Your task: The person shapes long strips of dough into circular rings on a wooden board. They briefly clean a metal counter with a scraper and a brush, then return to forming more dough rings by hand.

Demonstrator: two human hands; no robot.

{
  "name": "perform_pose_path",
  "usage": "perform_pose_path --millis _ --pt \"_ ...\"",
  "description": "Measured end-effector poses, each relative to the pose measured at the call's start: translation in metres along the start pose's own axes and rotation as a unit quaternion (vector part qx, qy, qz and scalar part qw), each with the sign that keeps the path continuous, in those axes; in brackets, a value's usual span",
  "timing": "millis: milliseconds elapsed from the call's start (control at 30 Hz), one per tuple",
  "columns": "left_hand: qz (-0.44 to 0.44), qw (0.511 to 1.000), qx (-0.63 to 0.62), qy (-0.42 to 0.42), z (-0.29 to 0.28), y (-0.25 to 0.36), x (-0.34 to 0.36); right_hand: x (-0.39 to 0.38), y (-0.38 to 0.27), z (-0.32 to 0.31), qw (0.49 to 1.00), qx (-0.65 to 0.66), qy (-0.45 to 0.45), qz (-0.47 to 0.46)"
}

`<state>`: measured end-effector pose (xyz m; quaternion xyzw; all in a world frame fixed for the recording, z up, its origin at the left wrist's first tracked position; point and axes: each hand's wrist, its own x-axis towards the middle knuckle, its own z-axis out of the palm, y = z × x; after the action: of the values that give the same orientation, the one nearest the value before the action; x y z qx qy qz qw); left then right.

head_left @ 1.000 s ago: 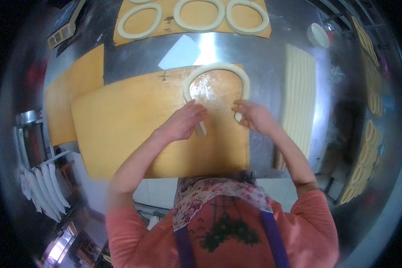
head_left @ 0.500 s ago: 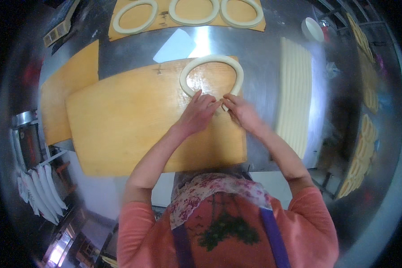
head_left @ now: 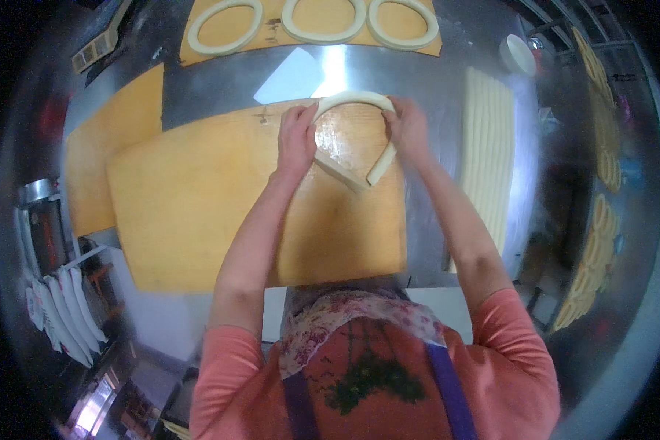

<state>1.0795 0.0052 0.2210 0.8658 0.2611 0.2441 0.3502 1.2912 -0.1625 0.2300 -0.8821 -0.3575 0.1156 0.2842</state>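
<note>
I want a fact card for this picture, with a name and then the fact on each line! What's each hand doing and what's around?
Left hand: gripping the left side of a pale dough strip
Right hand: gripping the strip's right side
Strip's shape: a loop, its ends close together; too hard to tell if they touch
Underneath: a wooden board
Beyond: a flat white piece on the metal table, then a far board with three pale rings
To the right: long pale strips side by side, and a white bowl
</note>
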Motion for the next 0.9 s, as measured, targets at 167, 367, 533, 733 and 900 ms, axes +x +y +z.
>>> perform_pose_path --millis 167,367,533,733,900 --pt "0.129 0.989 0.064 -0.031 -0.013 0.028 -0.026 -0.038 -0.036 -0.043 0.985 -0.028 -0.116 -0.124" --pt "0.221 0.932 0.139 -0.253 0.000 0.052 -0.083 -0.122 -0.031 -0.041 0.931 -0.171 -0.184 -0.265" --pt "0.261 0.906 0.186 -0.275 -0.010 0.038 -0.094 -0.132 -0.017 -0.034 0.937 -0.157 -0.203 -0.237" --pt "0.234 0.920 0.151 -0.276 -0.001 0.029 -0.098 -0.130 -0.010 -0.028 0.938 -0.151 -0.197 -0.242" --pt "0.165 0.939 0.187 -0.237 -0.019 0.044 -0.076 -0.094 -0.011 -0.044 0.953 -0.200 -0.143 -0.178"
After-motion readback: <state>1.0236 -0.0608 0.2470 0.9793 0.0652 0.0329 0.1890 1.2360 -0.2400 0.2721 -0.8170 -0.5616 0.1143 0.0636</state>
